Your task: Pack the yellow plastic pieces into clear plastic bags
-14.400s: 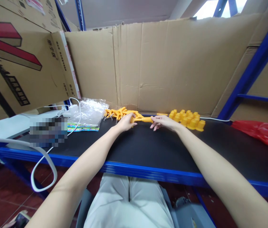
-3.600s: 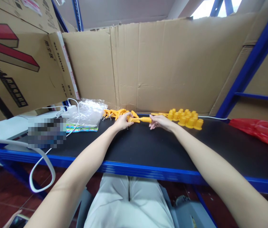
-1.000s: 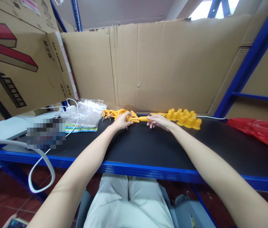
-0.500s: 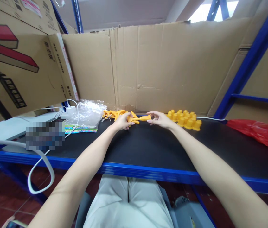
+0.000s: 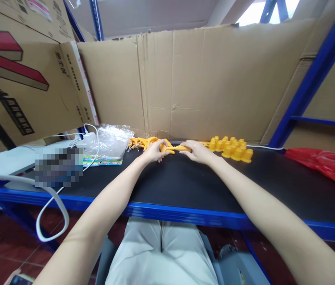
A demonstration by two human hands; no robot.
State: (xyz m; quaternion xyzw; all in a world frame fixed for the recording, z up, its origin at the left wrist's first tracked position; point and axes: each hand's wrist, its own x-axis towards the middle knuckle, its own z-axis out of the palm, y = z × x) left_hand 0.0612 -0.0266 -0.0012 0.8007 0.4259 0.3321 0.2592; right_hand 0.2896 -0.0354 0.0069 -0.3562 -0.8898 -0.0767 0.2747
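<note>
Both my hands are over the black tabletop (image 5: 182, 182), near its back. A long yellow-orange soft-looking piece (image 5: 172, 148) with thin limb-like parts stretches between them; its exact kind I cannot make out. My left hand (image 5: 154, 151) is closed around its left end. The fingers of my right hand (image 5: 196, 152) are wrapped over its right end. Beside my left hand lies a pile of similar yellow-orange pieces (image 5: 143, 141) with small silver chains. Several yellow cup-shaped pieces (image 5: 236, 151) with flared rims stand to the right of my right hand.
Clear plastic bags (image 5: 109, 142) lie at the left, near a white cable (image 5: 63, 206) that loops past the blue front rail (image 5: 182, 215). A red plastic bag (image 5: 322, 162) rests at the right. Behind everything rises a cardboard wall (image 5: 200, 87).
My right hand has moved slightly left and closed over the right end of the yellow-orange piece. My left hand has stayed nearly in place.
</note>
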